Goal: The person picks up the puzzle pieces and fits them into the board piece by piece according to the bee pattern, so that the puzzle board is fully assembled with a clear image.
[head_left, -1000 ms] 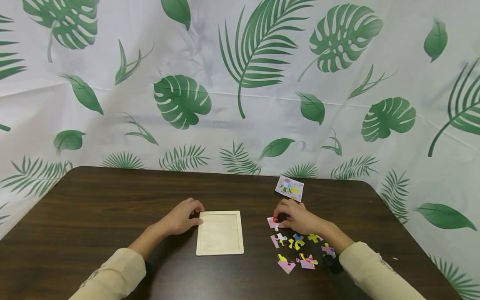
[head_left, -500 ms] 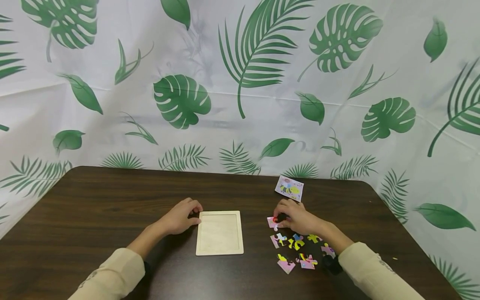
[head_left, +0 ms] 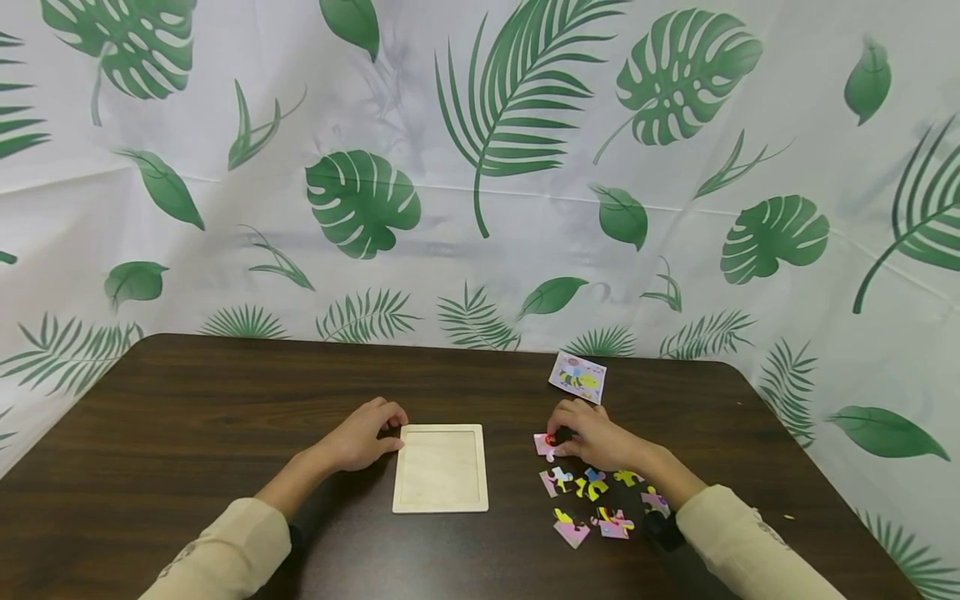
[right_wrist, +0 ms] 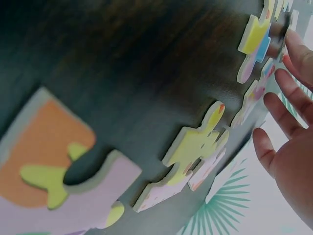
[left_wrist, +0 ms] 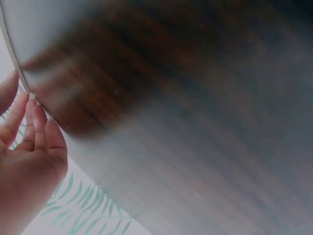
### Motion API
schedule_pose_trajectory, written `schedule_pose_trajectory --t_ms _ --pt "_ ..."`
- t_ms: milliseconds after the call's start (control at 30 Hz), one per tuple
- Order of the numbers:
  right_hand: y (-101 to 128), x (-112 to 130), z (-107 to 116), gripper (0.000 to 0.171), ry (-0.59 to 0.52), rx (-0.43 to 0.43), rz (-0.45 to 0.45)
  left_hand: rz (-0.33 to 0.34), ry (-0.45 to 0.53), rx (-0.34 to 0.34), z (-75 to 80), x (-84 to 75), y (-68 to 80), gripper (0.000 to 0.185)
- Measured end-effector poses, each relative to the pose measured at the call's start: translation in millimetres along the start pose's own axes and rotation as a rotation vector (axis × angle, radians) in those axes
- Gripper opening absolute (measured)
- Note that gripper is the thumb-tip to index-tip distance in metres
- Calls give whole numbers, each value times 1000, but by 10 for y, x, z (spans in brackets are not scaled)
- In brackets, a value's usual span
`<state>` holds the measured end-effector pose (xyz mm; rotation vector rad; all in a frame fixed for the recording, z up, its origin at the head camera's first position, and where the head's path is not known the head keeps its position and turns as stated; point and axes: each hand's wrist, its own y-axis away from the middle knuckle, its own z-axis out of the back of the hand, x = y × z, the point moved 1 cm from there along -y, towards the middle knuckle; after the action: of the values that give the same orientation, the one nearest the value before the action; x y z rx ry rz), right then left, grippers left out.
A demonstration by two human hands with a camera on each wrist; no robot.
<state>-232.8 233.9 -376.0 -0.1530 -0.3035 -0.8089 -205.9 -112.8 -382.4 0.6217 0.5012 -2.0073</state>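
Note:
In the head view a pale wooden puzzle tray [head_left: 440, 510] lies flat on the table, its recess bare. My left hand [head_left: 369, 435] holds it at the upper left corner, thumb against the left side and fingertips by the corner. The left wrist view shows thumb and fingers of that hand [left_wrist: 29, 142] meeting at the tray's thin edge [left_wrist: 11, 49]. Over on the right, my right hand [head_left: 596, 435] pinches a pink puzzle piece [head_left: 543, 444] with a red patch, partly hidden by the fingers. That piece seems to be at table level.
Several loose pieces, including a pink and yellow one [head_left: 572, 531], lie below and beside the right hand. A bee picture card [head_left: 579, 377] sits near the back edge. The dark wood table [head_left: 247, 392] ends at a leaf-print cloth [head_left: 450, 275].

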Motion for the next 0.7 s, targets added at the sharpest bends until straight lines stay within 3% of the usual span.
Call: schedule_pose_trajectory --t_ms 433,700 --pt "-84 53 14 18 -42 -32 27 6 9 12 -2 10 11 21" --pt "-282 270 44 17 -81 -12 27 6 8 11 4 7 15 20"
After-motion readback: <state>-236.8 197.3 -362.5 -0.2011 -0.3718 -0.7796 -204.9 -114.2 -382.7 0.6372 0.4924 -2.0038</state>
